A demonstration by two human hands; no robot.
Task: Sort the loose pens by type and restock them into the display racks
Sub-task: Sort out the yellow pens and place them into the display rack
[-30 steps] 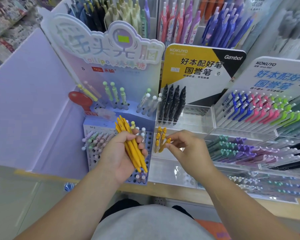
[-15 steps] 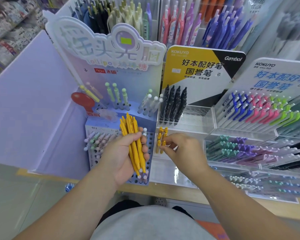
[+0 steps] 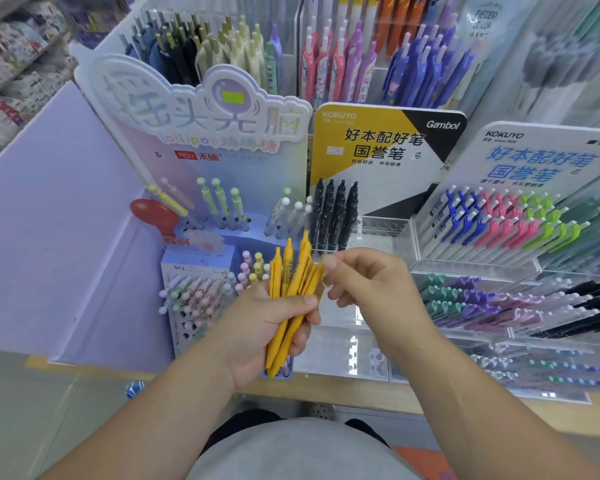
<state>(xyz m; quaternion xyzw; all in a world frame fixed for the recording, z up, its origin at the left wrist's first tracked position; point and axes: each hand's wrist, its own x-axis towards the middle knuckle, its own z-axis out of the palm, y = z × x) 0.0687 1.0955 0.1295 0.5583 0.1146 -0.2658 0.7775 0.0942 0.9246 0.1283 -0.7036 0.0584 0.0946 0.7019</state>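
**Q:** What has changed?
**A:** My right hand [image 3: 371, 289], which was reaching further out a second ago, is back at the bundle of matte yellow plastic pens [image 3: 288, 271]. Its thumb and forefinger pinch the top of the outermost pen. I judge one pen restocked and the next being drawn.

**Q:** Where does the bundle lie?
**A:** It is clenched upright in my left hand [image 3: 257, 327], above the edge of the wooden bench [image 3: 361, 393], with its tops fanned. Beyond it stands the clear acrylic rack [image 3: 385, 230], with slim black pens [image 3: 333, 216] at its left.
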